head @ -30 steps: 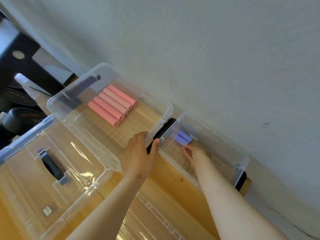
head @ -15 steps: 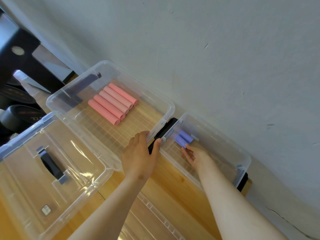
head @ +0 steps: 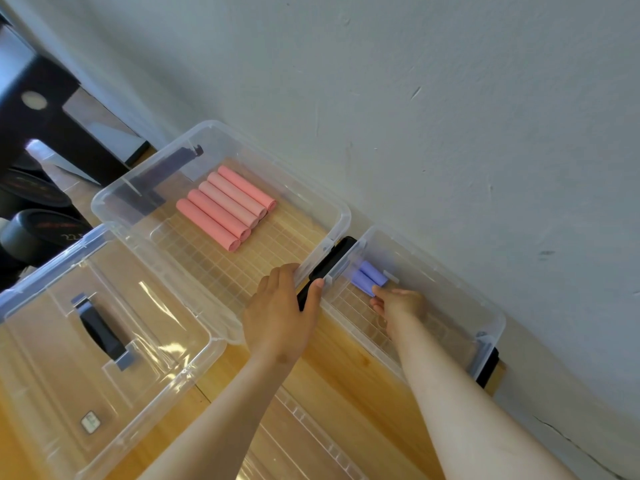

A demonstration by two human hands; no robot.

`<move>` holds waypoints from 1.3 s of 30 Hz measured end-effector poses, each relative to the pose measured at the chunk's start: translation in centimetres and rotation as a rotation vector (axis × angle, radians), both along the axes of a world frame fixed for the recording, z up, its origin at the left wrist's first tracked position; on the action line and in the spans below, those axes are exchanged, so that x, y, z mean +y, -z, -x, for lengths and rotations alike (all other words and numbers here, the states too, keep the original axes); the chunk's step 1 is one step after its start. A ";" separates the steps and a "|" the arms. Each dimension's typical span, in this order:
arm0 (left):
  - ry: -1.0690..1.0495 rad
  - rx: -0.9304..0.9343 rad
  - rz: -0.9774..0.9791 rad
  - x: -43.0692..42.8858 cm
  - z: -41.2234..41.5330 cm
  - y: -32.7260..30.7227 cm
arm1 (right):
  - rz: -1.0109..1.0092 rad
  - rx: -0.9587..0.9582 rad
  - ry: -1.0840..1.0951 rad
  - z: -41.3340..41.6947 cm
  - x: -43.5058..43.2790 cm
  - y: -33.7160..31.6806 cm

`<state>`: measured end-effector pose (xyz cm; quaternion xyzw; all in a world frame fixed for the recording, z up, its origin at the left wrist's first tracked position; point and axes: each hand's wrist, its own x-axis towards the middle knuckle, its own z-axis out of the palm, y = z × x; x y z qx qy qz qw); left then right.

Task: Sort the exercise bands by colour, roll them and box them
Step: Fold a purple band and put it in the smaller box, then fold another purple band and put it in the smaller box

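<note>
Fingertips (head: 375, 292) of the right hand (head: 398, 304), nearly straight and close together, touch the near end of two purple rolls (head: 370, 278). These lie side by side at its 11 o'clock, inside the small clear box (head: 485, 310). The left hand (head: 278, 308) curls its fingers over the rim of the large clear box (head: 114, 218), thumb against a black latch (head: 332, 261). Five pink rolls (head: 225, 207) lie inside at 11 o'clock. A clear lid (head: 52, 358) sits at 9 o'clock.
</note>
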<state>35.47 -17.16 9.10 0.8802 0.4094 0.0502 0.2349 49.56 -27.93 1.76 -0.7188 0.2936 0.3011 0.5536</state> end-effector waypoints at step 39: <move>0.108 -0.018 -0.029 0.4 0.8 0.8 | 0.217 -0.562 -0.854 6.0 -2.8 -9.7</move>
